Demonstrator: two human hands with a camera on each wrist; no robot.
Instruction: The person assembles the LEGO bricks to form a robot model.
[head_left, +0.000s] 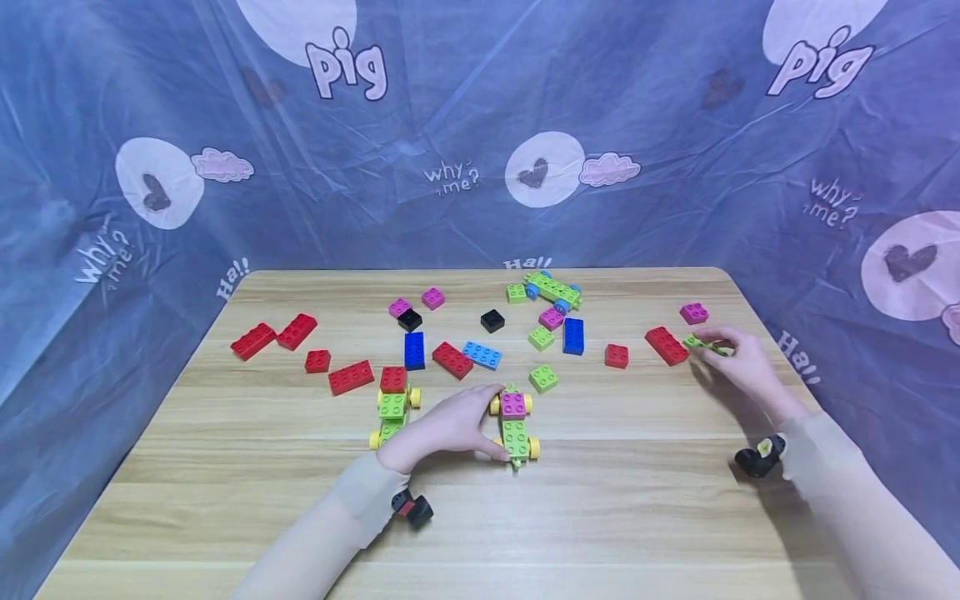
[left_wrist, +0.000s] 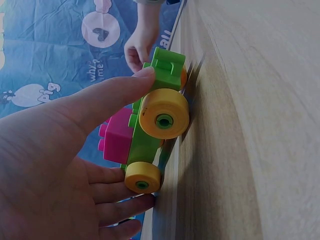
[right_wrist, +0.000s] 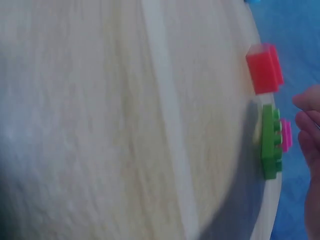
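My left hand (head_left: 453,425) grips a green toy car (head_left: 515,437) with yellow wheels, standing on the table. In the left wrist view the thumb lies at one end of the car and the fingers reach around the wheel at the other. A pink brick (left_wrist: 118,139) sits on top of the car. Over at the right, my right hand (head_left: 738,362) reaches down over a long green brick (right_wrist: 270,145), its fingertips close above the studs in the right wrist view. Beside that piece lies a red brick (head_left: 666,345), with a pink brick (head_left: 693,313) behind.
A second yellow-wheeled car (head_left: 392,407) carrying a red brick stands left of the held one, partly behind my left wrist. Toward the back is a green car base (head_left: 552,289) with blue wheels. Several loose bricks, such as a light blue one (head_left: 482,355), lie across the table.
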